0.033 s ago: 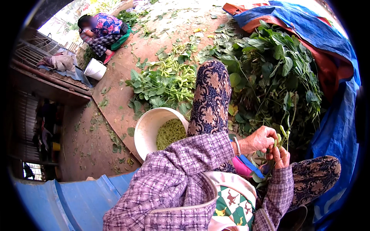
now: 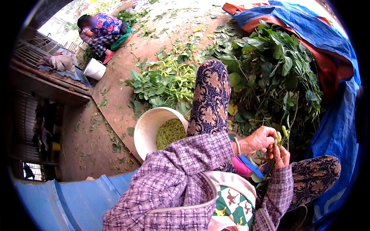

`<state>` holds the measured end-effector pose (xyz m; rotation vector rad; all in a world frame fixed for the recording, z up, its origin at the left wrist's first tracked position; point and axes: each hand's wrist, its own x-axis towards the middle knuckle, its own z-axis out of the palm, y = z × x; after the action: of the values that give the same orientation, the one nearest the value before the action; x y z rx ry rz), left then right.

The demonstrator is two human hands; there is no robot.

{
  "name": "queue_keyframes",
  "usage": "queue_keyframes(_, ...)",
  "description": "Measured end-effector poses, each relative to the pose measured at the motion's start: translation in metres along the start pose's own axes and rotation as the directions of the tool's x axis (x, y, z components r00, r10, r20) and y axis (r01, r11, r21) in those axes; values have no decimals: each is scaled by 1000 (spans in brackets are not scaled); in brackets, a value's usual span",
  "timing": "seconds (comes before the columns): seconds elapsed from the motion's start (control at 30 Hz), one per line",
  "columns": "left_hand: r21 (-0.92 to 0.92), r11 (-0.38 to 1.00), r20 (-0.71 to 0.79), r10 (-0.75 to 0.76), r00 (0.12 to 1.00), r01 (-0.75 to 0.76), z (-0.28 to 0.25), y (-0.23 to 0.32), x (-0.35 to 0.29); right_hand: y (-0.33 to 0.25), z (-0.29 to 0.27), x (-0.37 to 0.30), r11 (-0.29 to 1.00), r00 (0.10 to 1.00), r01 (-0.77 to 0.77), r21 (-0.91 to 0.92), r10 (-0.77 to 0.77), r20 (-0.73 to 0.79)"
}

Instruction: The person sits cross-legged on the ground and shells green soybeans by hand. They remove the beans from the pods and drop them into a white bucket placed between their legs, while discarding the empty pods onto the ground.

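Pinching a plump green pod (image 2: pixel 278 136) at near right, the left hand (image 2: pixel 259 139) probably works best close to the right hand (image 2: pixel 281 157), whose narrowed fingers hold the thin green stalk (image 2: pixel 293 112), since steadying it there should limit tearing.

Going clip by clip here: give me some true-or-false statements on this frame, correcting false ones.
The left hand and right hand hold a green sprig with pods. True.
The bucket beside the raised knee is empty. False: it contains small green pieces.
The bracelet is on the right wrist. False: it is on the left.
The blue tarp borders the leafy heap on the right. True.
The other person is standing. False: that person sits low.
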<state>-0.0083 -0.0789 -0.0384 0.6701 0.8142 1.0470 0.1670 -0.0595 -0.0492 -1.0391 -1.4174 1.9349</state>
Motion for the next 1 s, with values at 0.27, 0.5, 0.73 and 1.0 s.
queue_keyframes(0.27, 49, 997, 208, 54, 977, -66, -5, 17, -3, 0, -3, -1, 996, 1000, 0, 87, 2, -15)
queue_keyframes(0.5, 73, 985, 19, 156, 988, -157, -4, -6, 7, 5, 2, 5, 997, 997, 37, -75, -42, -64)
queue_keyframes(0.73, 107, 963, -5, 250, 968, -248, 10, -2, 2, 9, 1, 8, 986, 994, 55, 158, -39, -106)
queue_keyframes(1.0, 240, 901, 139, 337, 931, -362, 10, 10, -8, -11, -4, 5, 972, 995, 62, -225, -78, -60)
